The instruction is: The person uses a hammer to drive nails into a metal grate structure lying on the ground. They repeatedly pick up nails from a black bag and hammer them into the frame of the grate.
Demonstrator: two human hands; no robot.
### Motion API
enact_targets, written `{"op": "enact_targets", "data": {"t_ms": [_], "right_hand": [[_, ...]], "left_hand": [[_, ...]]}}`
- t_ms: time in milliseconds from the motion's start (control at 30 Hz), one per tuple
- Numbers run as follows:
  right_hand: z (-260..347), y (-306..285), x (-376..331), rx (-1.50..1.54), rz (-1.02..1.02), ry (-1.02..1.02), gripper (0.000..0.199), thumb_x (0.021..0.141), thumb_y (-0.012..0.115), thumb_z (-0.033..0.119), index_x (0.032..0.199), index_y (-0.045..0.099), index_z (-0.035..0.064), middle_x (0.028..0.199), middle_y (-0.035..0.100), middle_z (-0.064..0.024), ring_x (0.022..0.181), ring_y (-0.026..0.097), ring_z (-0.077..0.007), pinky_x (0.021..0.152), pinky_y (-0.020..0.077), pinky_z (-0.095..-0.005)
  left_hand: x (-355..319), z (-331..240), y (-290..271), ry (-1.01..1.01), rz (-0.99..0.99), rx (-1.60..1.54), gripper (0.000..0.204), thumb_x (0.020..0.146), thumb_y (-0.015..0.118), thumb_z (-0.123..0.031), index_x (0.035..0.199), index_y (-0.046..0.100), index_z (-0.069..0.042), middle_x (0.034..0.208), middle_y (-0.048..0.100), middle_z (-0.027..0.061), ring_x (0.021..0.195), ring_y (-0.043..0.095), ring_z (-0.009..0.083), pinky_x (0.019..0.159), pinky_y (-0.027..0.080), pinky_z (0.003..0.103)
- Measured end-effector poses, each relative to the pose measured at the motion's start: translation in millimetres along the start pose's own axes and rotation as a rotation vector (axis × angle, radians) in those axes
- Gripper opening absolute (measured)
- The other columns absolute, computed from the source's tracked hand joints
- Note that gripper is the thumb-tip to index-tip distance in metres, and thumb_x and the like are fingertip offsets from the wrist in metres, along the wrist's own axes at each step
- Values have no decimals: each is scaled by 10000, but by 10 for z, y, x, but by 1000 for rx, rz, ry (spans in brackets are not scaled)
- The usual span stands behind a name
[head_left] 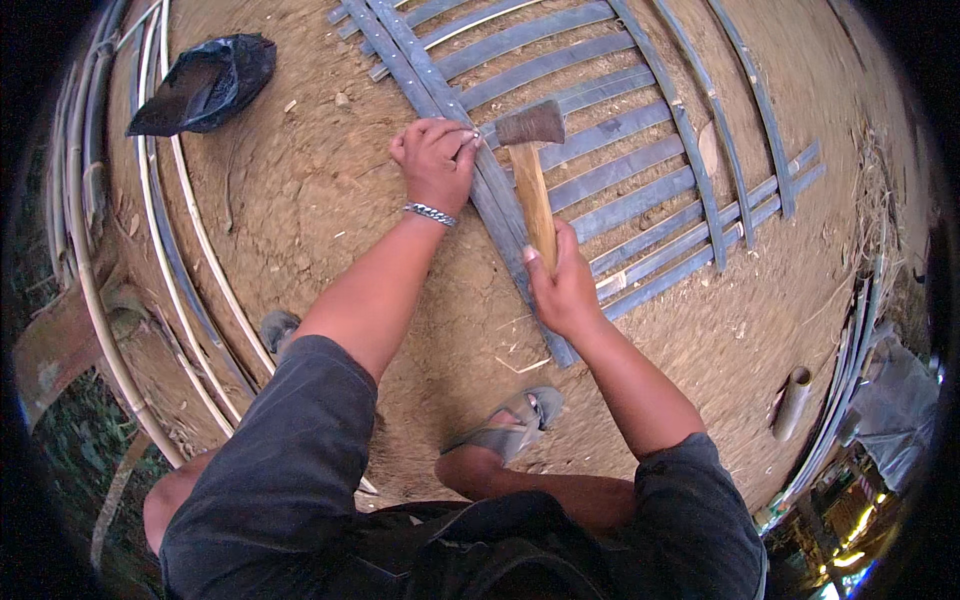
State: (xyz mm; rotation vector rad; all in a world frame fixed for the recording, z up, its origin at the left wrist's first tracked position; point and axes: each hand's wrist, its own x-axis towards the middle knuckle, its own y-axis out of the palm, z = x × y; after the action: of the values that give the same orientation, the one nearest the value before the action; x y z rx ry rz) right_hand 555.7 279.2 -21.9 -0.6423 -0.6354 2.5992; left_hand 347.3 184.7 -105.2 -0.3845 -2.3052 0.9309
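Observation:
My right hand (566, 288) is wrapped round the wooden handle of a hatchet (536, 195). Its dark, worn metal head is beside my left fingertips, above the slatted frame. With thumb and fingers pinched together, my left hand (438, 160) rests on a long dark split-bamboo strip (505, 222). A tiny pale spot shows at the fingertips, too small to name. This doubled strip runs slantwise along the near left side of a frame of bamboo slats (625, 165) lying on the ground. Small light dots mark the strip's far part.
A black plastic bag (205, 85) lies open on the dirt at the far left. Long bamboo poles (88, 270) and pale strips run down the left side. At right are a short bamboo tube (793, 402) and a bundle of long strips (835, 400). My sandalled foot (515, 422) stands near the strip's end.

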Motion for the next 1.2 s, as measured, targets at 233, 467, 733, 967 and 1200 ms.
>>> {"op": "enact_targets", "data": {"t_ms": [233,467,733,967,1200], "right_hand": [[246,-107,181,-198,-45,-152,526,989,550,159,1473,371,57,1295,597,-285,1126,608,-487,916,509,-533],[254,-114,171,-186,-48,-57,536,982,550,142,1489,387,87,1367,569,-261,1169,594,-475,945,507,-523],[233,-112,215,-263,85,61,529,986,549,151,1487,392,83,1348,580,-269,1146,605,-486,940,514,-513],[178,-21,132,-160,-128,-148,511,989,566,140,1459,406,23,1207,614,-347,1077,623,-516,911,512,-512],[308,-65,119,-158,-141,-157,530,987,568,139,1475,381,53,1192,615,-350,1070,618,-521,876,516,-528]], "left_hand": [[21,-36,-40,-4,36,-4,113,766,797,-179,875,771,-170,993,723,-36,1081,595,208,1009,325,429],[58,-25,-83,-17,113,26,105,771,787,-189,867,760,-156,994,710,-30,1110,575,221,1003,319,443],[74,-27,-78,-40,116,-9,98,755,778,-148,845,741,-150,963,681,-34,1100,553,216,1014,300,469],[74,-25,-69,-31,108,-15,92,750,778,-160,832,738,-150,964,676,-37,1094,554,219,1007,306,466],[68,-21,-121,-45,125,-14,76,763,774,-176,826,739,-151,966,677,-37,1100,555,217,1005,311,460]]}}
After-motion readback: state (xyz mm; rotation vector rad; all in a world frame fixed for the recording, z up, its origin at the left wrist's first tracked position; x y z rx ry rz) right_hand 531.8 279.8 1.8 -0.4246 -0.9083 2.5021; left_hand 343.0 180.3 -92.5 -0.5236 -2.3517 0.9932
